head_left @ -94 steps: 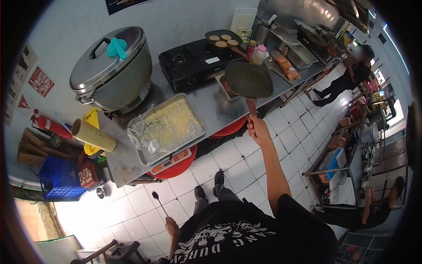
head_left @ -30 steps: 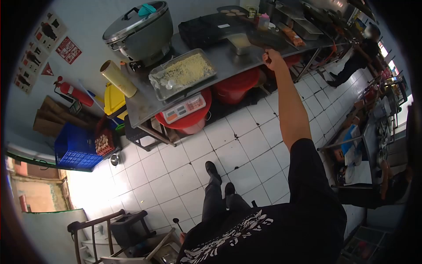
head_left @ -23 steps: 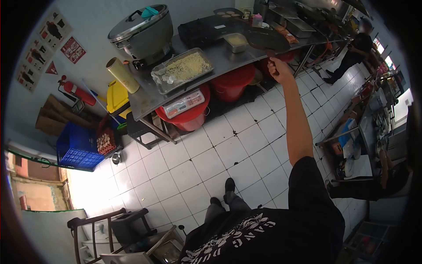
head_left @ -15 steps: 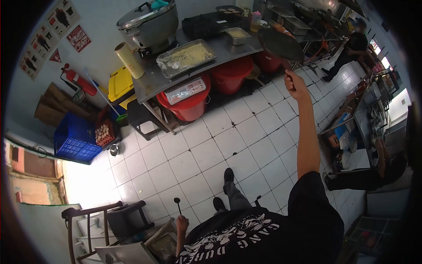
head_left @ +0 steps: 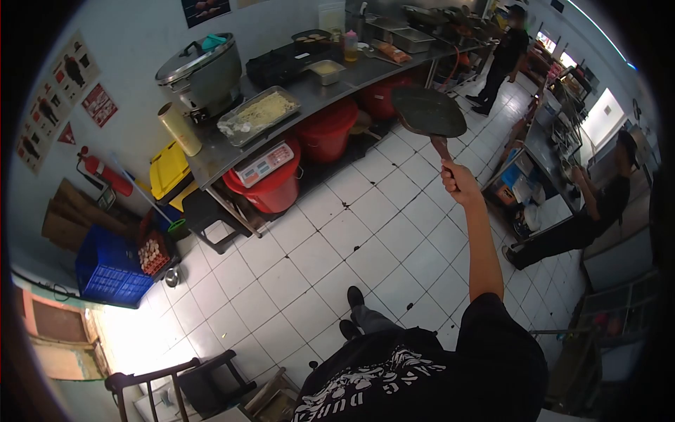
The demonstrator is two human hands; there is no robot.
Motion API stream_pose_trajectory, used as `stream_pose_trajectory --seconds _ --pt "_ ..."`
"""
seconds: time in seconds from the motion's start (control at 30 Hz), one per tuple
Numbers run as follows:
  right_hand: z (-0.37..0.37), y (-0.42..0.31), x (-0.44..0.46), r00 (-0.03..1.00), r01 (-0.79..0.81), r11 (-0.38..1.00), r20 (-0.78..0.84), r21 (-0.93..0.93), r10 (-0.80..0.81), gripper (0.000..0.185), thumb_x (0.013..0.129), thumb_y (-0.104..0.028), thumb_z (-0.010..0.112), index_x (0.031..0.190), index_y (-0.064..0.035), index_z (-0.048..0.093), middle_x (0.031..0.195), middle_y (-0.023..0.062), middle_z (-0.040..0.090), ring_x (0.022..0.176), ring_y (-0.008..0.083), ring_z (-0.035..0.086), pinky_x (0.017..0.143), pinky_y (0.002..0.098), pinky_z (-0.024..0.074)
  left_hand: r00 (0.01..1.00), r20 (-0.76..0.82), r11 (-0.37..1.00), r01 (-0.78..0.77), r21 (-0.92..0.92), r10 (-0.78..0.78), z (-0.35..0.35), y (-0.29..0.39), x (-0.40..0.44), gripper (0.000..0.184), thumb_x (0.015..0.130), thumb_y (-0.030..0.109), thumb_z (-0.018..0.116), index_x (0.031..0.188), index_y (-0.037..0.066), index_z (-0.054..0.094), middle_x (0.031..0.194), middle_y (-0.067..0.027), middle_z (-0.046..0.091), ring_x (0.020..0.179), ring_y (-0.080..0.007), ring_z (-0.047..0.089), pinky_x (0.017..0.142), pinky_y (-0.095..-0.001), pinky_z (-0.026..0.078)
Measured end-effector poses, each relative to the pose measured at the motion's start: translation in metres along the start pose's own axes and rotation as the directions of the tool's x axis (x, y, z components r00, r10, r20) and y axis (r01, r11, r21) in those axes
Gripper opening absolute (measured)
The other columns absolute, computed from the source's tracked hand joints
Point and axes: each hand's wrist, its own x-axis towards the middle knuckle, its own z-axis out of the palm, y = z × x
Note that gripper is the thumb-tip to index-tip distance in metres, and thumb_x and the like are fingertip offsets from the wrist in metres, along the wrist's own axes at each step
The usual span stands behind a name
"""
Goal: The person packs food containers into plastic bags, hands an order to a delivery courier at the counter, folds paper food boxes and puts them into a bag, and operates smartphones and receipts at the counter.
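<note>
My right hand (head_left: 460, 183) is closed round the handle of a dark frying pan (head_left: 429, 112), held out at arm's length ahead of me. The pan's flat, dark inner face shows with nothing on it. Below the pan I see the tiled floor (head_left: 380, 232). My left hand is out of sight behind my shirt. A small, dark round end (head_left: 313, 364) shows beside the shirt, perhaps the ladle's head.
Along the wall, a steel table (head_left: 344, 91) bears a large rice cooker (head_left: 200, 77), a tray of shredded food (head_left: 264, 116) and a squeeze bottle (head_left: 351, 46). Red tubs (head_left: 271, 190) stand below. A person (head_left: 503, 60) is far ahead; another (head_left: 598, 200) stands at right.
My right hand has brought the pan lower and nearer. My left hand, holding a small ladle before, has dropped out of view. The view has shifted, and the far person now stands more upright.
</note>
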Motion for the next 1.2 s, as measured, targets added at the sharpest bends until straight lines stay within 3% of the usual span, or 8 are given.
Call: stream_pose_trajectory --seconds 0.23,0.37,0.47,0.53,0.67,0.77,0.87,1.2 --pt "-0.020 0.001 0.014 1.000 -0.019 1.000 -0.007 0.014 0.019 0.020 0.094 -0.018 0.060 0.082 -0.0084 0.048 0.064 -0.0044 0.045 0.047 0.0019 0.035 0.038 0.0174 0.0245 0.987 0.014 0.987 -0.163 -0.005 0.163 -0.026 0.013 0.049 0.027 0.093 0.025 0.050 0.082 0.002 0.056 0.064 -0.0077 0.059 0.058 -0.0202 0.060 0.050 -0.0352 0.047" --pt "-0.009 -0.003 0.052 0.999 -0.018 1.000 -0.031 -0.010 0.018 0.020 0.095 -0.018 0.060 0.082 -0.0084 0.048 0.064 -0.0046 0.045 0.047 0.0019 0.035 0.038 0.0174 0.0244 0.962 -0.024 0.942 -0.270 -0.199 0.271 -0.054 0.045 0.101 0.024 0.090 0.022 0.054 0.083 0.000 0.059 0.066 -0.0081 0.061 0.061 -0.0214 0.062 0.052 -0.0361 0.049" --pt "0.002 -0.005 0.097 1.000 -0.018 0.999 -0.023 -0.032 0.017 0.019 0.094 -0.018 0.059 0.082 -0.0085 0.048 0.064 -0.0046 0.045 0.047 0.0022 0.035 0.038 0.0176 0.0250 0.992 -0.040 0.957 -0.130 -0.258 0.124 -0.087 0.096 0.133 0.023 0.090 0.019 0.052 0.088 0.000 0.064 0.066 -0.0061 0.063 0.060 -0.0182 0.061 0.052 -0.0322 0.048" --pt "0.013 -0.011 0.141 1.000 -0.001 0.999 -0.006 -0.052 0.000 0.018 0.093 -0.018 0.059 0.082 -0.0085 0.048 0.064 -0.0046 0.045 0.047 0.0026 0.035 0.039 0.0179 0.0258 0.982 -0.068 0.963 -0.188 -0.194 0.178 -0.101 0.119 0.163 0.024 0.088 0.018 0.052 0.090 -0.001 0.066 0.068 -0.0083 0.065 0.062 -0.0214 0.064 0.055 -0.0348 0.051" --pt "0.047 -0.023 0.230 0.999 0.012 0.998 0.031 -0.061 -0.010 0.016 0.090 -0.016 0.057 0.080 -0.0078 0.048 0.063 -0.0030 0.045 0.047 0.0044 0.037 0.040 0.0189 0.0278 0.930 -0.072 0.877 -0.312 0.365 0.361 -0.116 0.147 0.222 0.021 0.081 0.026 0.066 0.092 0.010 0.073 0.086 -0.0110 0.071 0.078 -0.0306 0.070 0.074 -0.0414 0.056" --pt "0.080 -0.036 0.298 0.995 0.038 0.998 0.089 -0.053 -0.033 0.016 0.090 -0.016 0.056 0.079 -0.0068 0.049 0.063 -0.0017 0.047 0.047 0.0053 0.038 0.040 0.0192 0.0295 0.935 -0.093 0.906 -0.302 0.296 0.342 -0.129 0.187 0.245 0.026 0.085 0.023 0.054 0.085 0.001 0.068 0.075 -0.0178 0.069 0.076 -0.0354 0.070 0.067 -0.0465 0.056" --pt "0.135 -0.049 0.396 0.998 0.013 0.998 0.055 -0.062 -0.009 0.019 0.091 -0.017 0.056 0.076 -0.0080 0.049 0.062 -0.0030 0.045 0.048 0.0051 0.037 0.041 0.0201 0.0288 0.938 0.001 0.867 -0.322 0.382 0.348 -0.149 0.249 0.256 0.025 0.084 0.024 0.055 0.083 0.002 0.068 0.074 -0.0173 0.068 0.075 -0.0351 0.069 0.066 -0.0467 0.056" --pt "0.243 -0.045 0.592 0.972 0.191 0.874 -0.040 -0.448 -0.233 0.029 0.089 -0.022 0.060 0.070 -0.0012 0.052 0.059 0.0049 0.054 0.043 0.0134 0.049 0.038 0.0284 0.0387 0.975 -0.022 0.962 -0.216 0.167 0.223 -0.222 0.301 0.362 0.024 0.084 0.023 0.055 0.082 0.002 0.067 0.073 -0.0176 0.067 0.074 -0.0358 0.068 0.065 -0.0471 0.055"
